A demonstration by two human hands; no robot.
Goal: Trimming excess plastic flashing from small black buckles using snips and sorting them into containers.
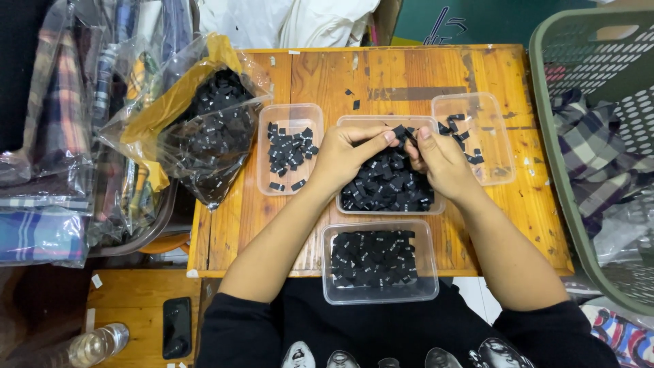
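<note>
Middle tray [351, 204] partly covered by both hands. Markings on black tags [388, 184] too small to tell. Laundry basket [545, 123] cut off at right edge.

Wooden tabletop [340, 75] carries four clear plastic trays: middle tray [388, 184] under both hands, near tray [379, 262] in front of it at the edge, left tray [289, 150] beside it, right tray [477, 136] on the other side. Clear plastic bag of small black labels [204, 129] lies left of the left tray. Green plastic laundry basket [545, 136] stands right of the tabletop.
</note>
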